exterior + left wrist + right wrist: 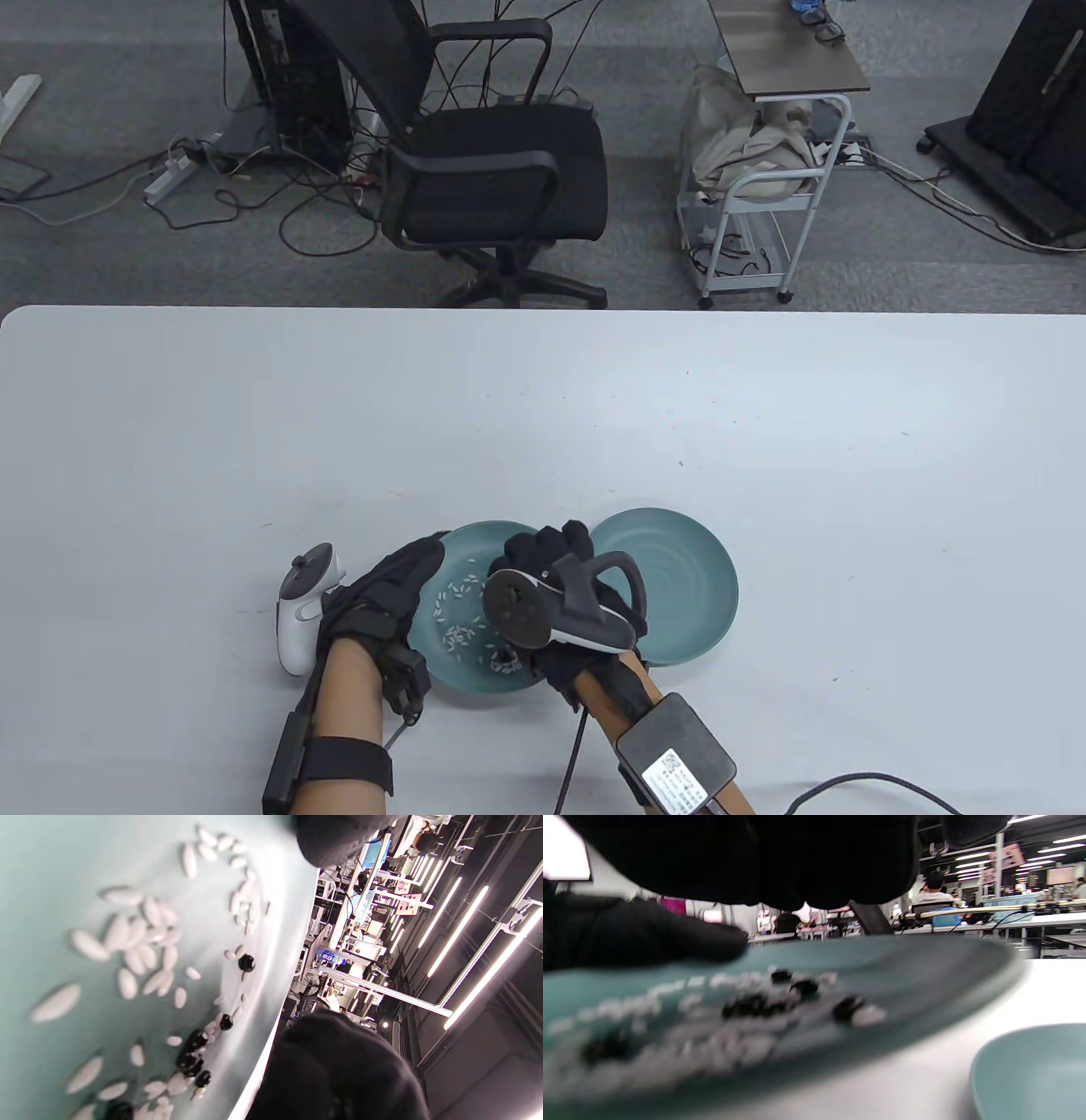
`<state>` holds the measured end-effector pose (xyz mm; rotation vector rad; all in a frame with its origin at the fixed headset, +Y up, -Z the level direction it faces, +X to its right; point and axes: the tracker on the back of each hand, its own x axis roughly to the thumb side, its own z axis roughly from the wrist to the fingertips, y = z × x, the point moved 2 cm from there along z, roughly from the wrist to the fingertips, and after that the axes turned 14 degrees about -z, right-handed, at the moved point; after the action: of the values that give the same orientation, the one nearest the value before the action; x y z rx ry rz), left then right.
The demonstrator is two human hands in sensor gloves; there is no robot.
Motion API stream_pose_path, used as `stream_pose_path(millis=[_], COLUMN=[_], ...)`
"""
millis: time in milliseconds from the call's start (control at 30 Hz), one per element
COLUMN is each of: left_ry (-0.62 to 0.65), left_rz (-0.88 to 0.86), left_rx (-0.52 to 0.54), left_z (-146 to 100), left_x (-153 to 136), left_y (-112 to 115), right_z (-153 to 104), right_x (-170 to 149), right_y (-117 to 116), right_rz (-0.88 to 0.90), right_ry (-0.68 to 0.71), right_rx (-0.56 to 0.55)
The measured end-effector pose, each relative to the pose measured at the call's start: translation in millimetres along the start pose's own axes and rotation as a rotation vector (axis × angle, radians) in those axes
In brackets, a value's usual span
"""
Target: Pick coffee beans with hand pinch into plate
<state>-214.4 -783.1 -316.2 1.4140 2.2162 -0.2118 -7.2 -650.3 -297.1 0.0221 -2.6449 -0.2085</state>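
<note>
A teal plate [450,679] near the front edge holds several white seeds [458,632] and a few dark coffee beans [502,659]. A second teal plate [679,586] lies empty just to its right. My left hand [428,552] rests on the first plate's left rim. My right hand [543,543] hovers over that plate's far right part, fingers curled down. In the right wrist view the fingers [780,866] hang above the beans [804,986], the thumb [653,933] apart from them, nothing between. The left wrist view shows beans [191,1058] among seeds [135,938].
The white table [543,407] stretches far beyond the plates. Behind its far edge stand a black office chair [492,161] and a white cart [764,187]. A cable [848,785] trails from my right forearm along the front edge.
</note>
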Motion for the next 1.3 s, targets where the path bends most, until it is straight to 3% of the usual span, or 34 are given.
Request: stream_pose_path(millis=[200,433,600,733,1300], left_ry=[0.009,0.006,-0.003,0.012,0.007], left_rz=[0.014,0.019,0.021,0.023,0.003], left_rx=[0.035,0.033,0.05,0.034,0.044], left_z=[-1.5,-0.6,0.6,-2.0,-2.0], left_x=[0.1,-1.1,-3.0,-0.1,-2.3], left_y=[-1.6,-1.7,-4.9,-3.7,-5.7], right_z=[-4.9,-15.5,-14.4,-12.8,-14.8], right_x=[-59.8,-121.4,-127.4,-123.1,-124.1], right_y=[1.1,-51.3,-85.8,-95.1,-93.6], right_rz=[0.044,-0.07,-0.195,-0.268,-0.347], right_ry=[-0.172,-0.375,-0.405,-0.4,-0.427], right_rx=[-0.012,0.196,0.362,0.418,0.506])
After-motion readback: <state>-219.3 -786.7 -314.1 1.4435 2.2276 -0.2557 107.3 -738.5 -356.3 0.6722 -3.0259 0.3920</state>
